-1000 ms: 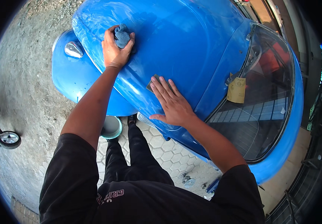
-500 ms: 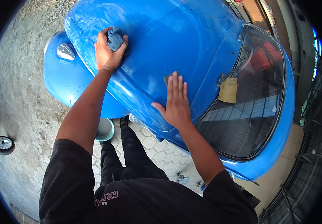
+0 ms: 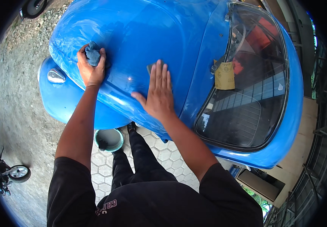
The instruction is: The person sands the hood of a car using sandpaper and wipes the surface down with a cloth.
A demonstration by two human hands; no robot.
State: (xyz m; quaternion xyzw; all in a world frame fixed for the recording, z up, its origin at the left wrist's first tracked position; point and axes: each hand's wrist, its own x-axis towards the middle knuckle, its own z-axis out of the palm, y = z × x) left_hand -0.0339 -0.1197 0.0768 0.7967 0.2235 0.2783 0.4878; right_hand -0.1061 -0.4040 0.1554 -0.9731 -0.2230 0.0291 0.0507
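My left hand (image 3: 91,75) is closed around a crumpled blue-grey cloth (image 3: 92,54) and rests on the front of the car's blue hood (image 3: 140,34). Whitish smears mark the paint around it. Farther right, my right hand (image 3: 159,94) lies flat on the hood, fingers stretched out and thumb apart. Its fingertips press a small dark grey piece of sandpaper (image 3: 150,68), mostly hidden beneath them. A tan sheet of sandpaper (image 3: 225,76) with printing sits at the windshield's lower edge, beside the wiper.
A round bucket (image 3: 109,140) of greyish water, something dark at its rim, stands on hexagonal paving by my feet. The blue fender with its chrome lamp (image 3: 56,76) juts out at left. A motorcycle (image 3: 10,172) is parked on the gravel. The dark windshield (image 3: 239,117) lies right.
My view has shifted, bringing more of the bucket and motorcycle into sight. The right hand has slid a little toward me and left across the hood. My left hand still grips the cloth.
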